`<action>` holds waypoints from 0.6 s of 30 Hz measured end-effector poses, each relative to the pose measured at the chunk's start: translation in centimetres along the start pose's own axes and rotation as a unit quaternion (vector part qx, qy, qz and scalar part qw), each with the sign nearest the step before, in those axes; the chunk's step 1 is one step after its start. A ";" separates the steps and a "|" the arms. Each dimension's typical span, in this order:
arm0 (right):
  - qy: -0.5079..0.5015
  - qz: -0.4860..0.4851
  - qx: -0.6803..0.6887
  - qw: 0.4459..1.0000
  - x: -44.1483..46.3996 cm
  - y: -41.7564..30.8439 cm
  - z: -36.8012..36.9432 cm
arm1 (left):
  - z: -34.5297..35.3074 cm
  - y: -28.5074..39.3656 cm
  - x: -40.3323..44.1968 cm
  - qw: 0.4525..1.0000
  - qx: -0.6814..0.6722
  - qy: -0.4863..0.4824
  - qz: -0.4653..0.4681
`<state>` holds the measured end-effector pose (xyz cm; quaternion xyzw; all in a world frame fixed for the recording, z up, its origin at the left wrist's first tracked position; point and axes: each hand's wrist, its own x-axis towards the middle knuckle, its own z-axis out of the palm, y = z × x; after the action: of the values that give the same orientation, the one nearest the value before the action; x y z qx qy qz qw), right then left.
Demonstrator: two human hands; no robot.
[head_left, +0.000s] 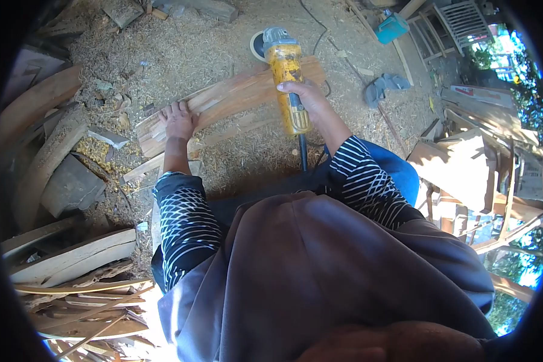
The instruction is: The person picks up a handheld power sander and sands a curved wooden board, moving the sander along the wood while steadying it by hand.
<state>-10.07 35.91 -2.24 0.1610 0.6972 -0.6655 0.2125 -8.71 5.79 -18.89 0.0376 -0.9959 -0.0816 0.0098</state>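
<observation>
A curved wooden plank point(238, 99) lies slantwise in front of me above the shavings-covered ground. My left hand point(178, 120) holds its near left end, fingers bent over the top face. In my right hand point(301, 95) is a yellow angle grinder point(285, 63), the fingers wrapped round its body. The grinder's pale-rimmed round disc point(258, 46) sits at the far side of the plank, partly hidden by the grey head. Whether the disc touches the wood, I cannot tell. A dark cord leaves the grinder's rear end towards my lap.
Curved timber pieces point(48, 99) and offcuts lie at the left, with a stack of thin wood strips point(90, 301) below. A black cable point(320, 27) crosses the ground. Grey sandals point(386, 87), a teal container point(392, 28) and wooden chair frames point(461, 24) are at the right.
</observation>
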 end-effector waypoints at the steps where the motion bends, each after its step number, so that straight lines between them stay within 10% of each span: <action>1: 0.001 0.013 0.011 1.000 -0.2 -0.1 0.0 | 0.8 -0.4 0.3 1.000 0.002 -0.025 0.010; 12: -0.026 0.016 -0.009 0.999 0.2 1.1 1.5 | -1.1 -1.8 -0.8 0.994 -0.075 -0.062 0.041; 18: -0.074 0.036 -0.057 0.995 -0.7 2.0 4.4 | -2.7 -4.0 -2.3 0.983 -0.094 -0.106 -0.120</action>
<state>-8.13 31.72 -3.69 0.1241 0.7102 -0.6265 0.2963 -6.10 1.61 -16.93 0.1465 -0.9676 -0.1787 -0.1019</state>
